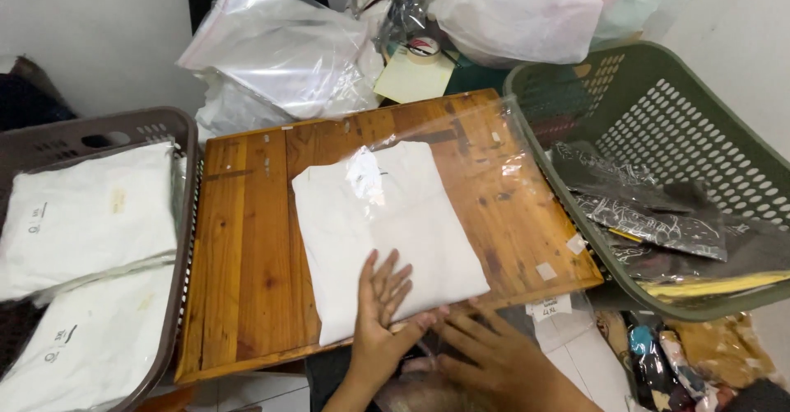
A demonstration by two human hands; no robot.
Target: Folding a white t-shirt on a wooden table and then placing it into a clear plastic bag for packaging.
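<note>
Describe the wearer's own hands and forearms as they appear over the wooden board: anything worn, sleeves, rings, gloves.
Both the left hand and the right hand are bare, with no gloves. No ring, watch or bracelet shows. The visible forearms carry no sleeves. Fingernails look short and unpainted.

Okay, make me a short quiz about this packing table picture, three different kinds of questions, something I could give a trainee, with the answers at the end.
1. True or false: the left hand lies flat on the folded white garment.
2. Multiple choice: where are the dark bagged garments? A, in the green basket; B, in the brown basket; C, on the wooden board.
3. Fill in: the roll of tape sits on a pale yellow ____ behind the board.

Key
1. True; the right hand is at the board's near edge beside it.
2. A.
3. Pad of paper, as far as the view shows.
</note>
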